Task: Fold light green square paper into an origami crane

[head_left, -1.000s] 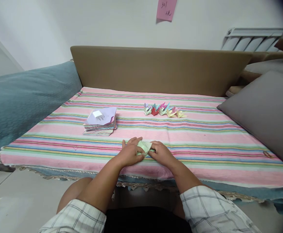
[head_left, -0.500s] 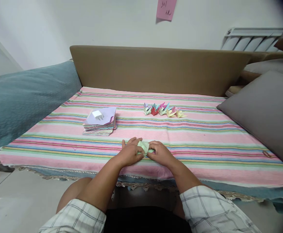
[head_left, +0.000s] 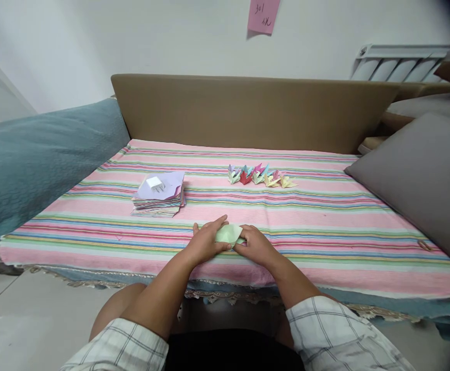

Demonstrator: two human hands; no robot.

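Note:
A pale green sheet of origami paper, partly folded, lies near the front of the striped cloth between my two hands. My left hand has its thumb at the paper's lower edge and its fingers along the upper left, gripping it. On the other side, my right hand pinches the paper's right end, with the fingertips partly hidden behind it. Farther back, several folded paper cranes in red, pink, green, yellow and blue stand in a cluster.
Left of the cranes is a stack of coloured paper with a white plug adapter on top. A grey cushion leans at the right, a blue-covered armrest at the left. The brown backrest runs along the back.
The left fingers have spread upward along the paper, and its left flap has opened out wider. My right hand stays at the right end.

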